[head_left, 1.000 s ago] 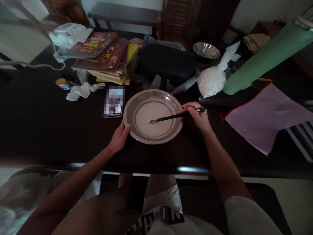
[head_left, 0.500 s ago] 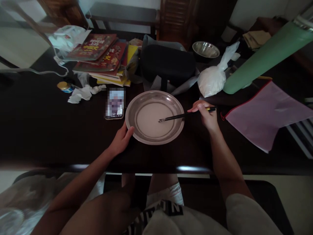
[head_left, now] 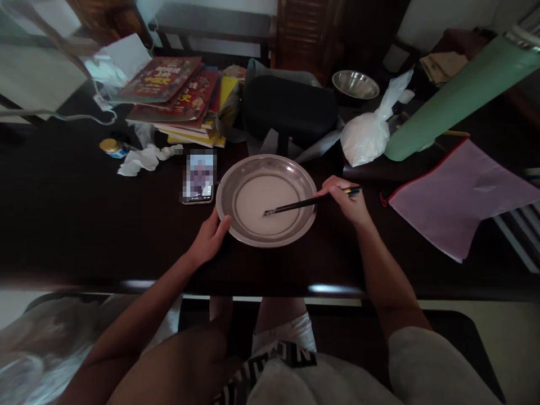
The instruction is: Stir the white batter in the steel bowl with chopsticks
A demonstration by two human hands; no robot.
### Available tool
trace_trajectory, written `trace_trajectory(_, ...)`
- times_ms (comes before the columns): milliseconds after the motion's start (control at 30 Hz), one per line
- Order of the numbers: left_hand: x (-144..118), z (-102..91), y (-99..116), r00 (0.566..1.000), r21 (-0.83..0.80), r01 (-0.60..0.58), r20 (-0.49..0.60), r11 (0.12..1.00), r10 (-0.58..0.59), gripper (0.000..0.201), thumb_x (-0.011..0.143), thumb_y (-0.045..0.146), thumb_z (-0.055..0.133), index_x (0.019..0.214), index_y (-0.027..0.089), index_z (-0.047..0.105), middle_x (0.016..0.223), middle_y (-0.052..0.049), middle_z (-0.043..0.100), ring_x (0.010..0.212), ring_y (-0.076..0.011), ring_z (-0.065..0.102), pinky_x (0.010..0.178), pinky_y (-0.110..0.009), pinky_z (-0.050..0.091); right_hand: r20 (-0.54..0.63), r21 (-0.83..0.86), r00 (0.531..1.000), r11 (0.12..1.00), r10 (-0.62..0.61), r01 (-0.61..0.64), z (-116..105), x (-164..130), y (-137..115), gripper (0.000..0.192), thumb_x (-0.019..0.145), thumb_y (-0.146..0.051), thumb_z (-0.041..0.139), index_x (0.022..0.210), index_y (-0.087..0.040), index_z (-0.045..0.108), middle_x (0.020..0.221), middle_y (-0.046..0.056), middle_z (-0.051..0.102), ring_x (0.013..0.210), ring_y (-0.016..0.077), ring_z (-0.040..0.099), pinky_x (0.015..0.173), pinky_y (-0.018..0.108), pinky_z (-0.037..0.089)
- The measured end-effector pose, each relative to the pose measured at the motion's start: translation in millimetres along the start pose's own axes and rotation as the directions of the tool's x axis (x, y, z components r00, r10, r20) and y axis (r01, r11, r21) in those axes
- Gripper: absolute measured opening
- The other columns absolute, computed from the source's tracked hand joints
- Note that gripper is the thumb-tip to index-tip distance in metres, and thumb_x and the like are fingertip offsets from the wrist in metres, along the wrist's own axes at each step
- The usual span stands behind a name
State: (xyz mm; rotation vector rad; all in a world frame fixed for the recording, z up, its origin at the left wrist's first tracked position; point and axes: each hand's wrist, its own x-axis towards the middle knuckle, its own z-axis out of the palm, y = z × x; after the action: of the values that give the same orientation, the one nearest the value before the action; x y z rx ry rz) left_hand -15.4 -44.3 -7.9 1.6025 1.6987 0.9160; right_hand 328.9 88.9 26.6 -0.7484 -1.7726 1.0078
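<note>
Visibly, tabletop (head_left: 270,267) separates the basin (head_left: 228,194) from the front edge (head_left: 333,289).

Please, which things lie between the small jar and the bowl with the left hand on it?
In the head view, crumpled tissue and a phone lie between the small jar and the bowl, with the phone nearer the bowl.

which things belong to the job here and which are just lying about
In use: metal basin, held by the left hand; pale liquid inside; black chopsticks in the right hand.

Seemingly lying about: phone; books; crumpled tissue; gold-lidded jar; green cylinder; purplish bag; untouched knotted bag (role unclear).
</note>
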Motion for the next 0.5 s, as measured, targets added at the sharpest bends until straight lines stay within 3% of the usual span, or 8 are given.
trace_trajectory(67,0.3,0.0,0.2,1.0,0.005,-0.001,-0.002,1.0,0.001,0.099,0.09,0.088,0.031,0.147,0.011,0.054,0.141,-0.021,0.067,0.129,-0.0381,0.064,0.111,-0.051,0.049,0.017,-0.026,1.0,1.0,0.015,-0.015,1.5,0.0,-0.6,0.03,0.095,-0.051,0.066,0.083,-0.028,0.081,0.083,0.002,0.077,0.083,0.0195,0.073,0.078,0.037,0.058)
trace_trajectory(233,0.1,-0.1,0.5,1.0,0.045,-0.011,-0.001,0.999,0.011,0.097,0.092,0.086,0.028,0.147,0.01,0.054,0.138,-0.021,0.068,0.129,-0.0382,0.064,0.111,-0.051,0.05,-0.136,0.018,0.99,1.0,0.027,-0.025,-1.3,0.1,-0.6,0.034,0.097,-0.051,0.062,0.081,-0.028,0.08,0.073,0.0,0.076,0.072,0.0174,0.071,0.07,0.034,0.056)
trace_trajectory(400,0.1,0.5,1.1,1.0,0.043,-0.008,-0.01,0.999,0.009,0.097,0.092,0.086,0.028,0.147,0.01,0.054,0.137,-0.021,0.068,0.13,-0.0378,0.063,0.112,-0.05,0.049,0.02,-0.055,0.999,0.998,0.028,-0.027,-0.6,0.6,-1.6,0.032,0.095,-0.053,0.065,0.085,-0.028,0.082,0.083,0.002,0.079,0.082,0.0189,0.072,0.079,0.036,0.057)
trace_trajectory(500,0.3,0.8,1.4,1.0,0.034,-0.004,-0.014,0.999,0.005,0.097,0.091,0.086,0.029,0.145,0.01,0.056,0.135,-0.021,0.07,0.131,-0.0378,0.063,0.113,-0.051,0.048,-0.066,-0.058,0.997,0.997,0.037,-0.041,-1.1,0.8,-3.2,0.033,0.096,-0.053,0.064,0.084,-0.028,0.082,0.082,0.002,0.079,0.081,0.0187,0.073,0.08,0.036,0.057)
